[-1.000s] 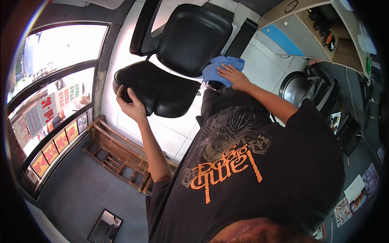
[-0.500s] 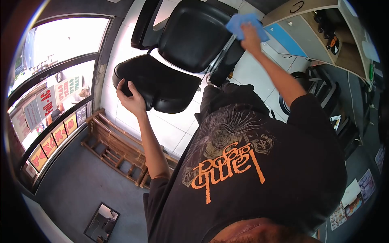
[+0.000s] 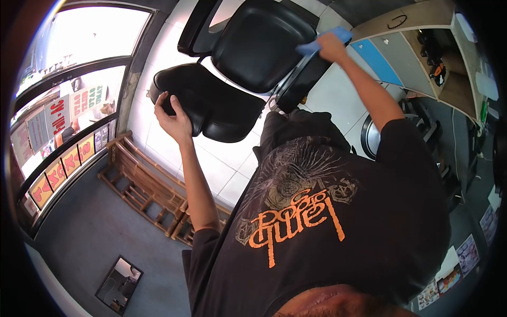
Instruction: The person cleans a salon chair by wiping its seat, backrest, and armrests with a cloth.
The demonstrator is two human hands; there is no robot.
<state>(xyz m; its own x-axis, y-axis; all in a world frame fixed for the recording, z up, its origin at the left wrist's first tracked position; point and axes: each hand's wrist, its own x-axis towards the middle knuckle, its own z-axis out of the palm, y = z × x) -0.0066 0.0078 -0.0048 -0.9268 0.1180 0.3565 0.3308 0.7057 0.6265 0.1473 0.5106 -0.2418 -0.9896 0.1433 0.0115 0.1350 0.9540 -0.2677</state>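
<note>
A blue cloth (image 3: 338, 36) is bunched in my right hand (image 3: 331, 48), whose fingers are closed on it. This hand is over the armrest (image 3: 303, 79) on the right side of a black padded barber chair. The chair's seat (image 3: 261, 45) fills the upper middle of the view. Nearer to me is the chair's black backrest (image 3: 211, 103). My left hand (image 3: 174, 120) grips the backrest's left edge, with the thumb on the padding and the other fingers curled at the rim. A second armrest (image 3: 198, 29) stands at the seat's far left.
A bamboo bench (image 3: 148, 185) stands along the left, below a glazed window front (image 3: 79, 100) with signs. To the right is a cabinet (image 3: 406, 58) with a blue door and open shelves. A round stool seat (image 3: 372, 136) shows behind my right arm. A framed mirror (image 3: 120, 285) is at lower left.
My right hand and the cloth have shifted slightly right, and the cloth, spread out before, now looks narrower. The left hand's fingers have curled more at the backrest's edge. The view has shifted a little.
</note>
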